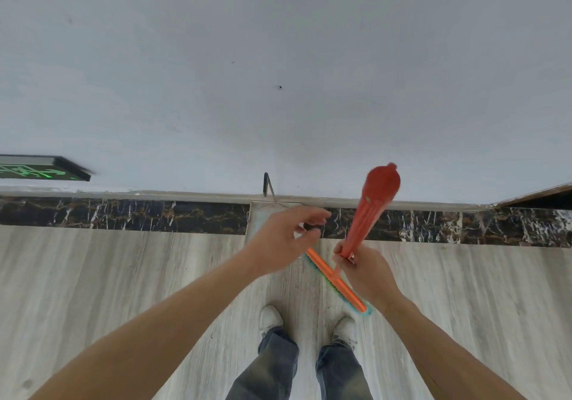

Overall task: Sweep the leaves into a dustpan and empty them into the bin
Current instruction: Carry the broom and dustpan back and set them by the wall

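A person stands on a pale wood-look floor [123, 275] and looks down at two bare arms. The right hand [365, 271] is wrapped tight around the broom [368, 213]. It holds the thin part of the stick, just under the fat orange grip. The grip points up and away, in front of the white wall [278, 59]. The broom head [337, 285] is a long orange bar with blue-green bristles. It sits low near the floor, slanted, just in front of the white shoes [272, 317]. One end of the bar is hidden behind the left hand.

The left hand [284, 238] is up in the air beside the broom stick. Its fingers are curled and a bit apart, with the thumb close to the first finger. Something small and dark sits at the fingertips, but it is too blurry to tell what it is or if the hand pinches it.

Behind the left hand a gray metal dustpan [257, 213] stands against the dark marble strip [123, 213] at the foot of the wall. Its thin dark handle [267, 186] sticks up along the wall.

A green lit sign [40, 170] is low on the wall at the left. Blue jeans [278, 365] cover the legs.

No leaves or bin can be seen.
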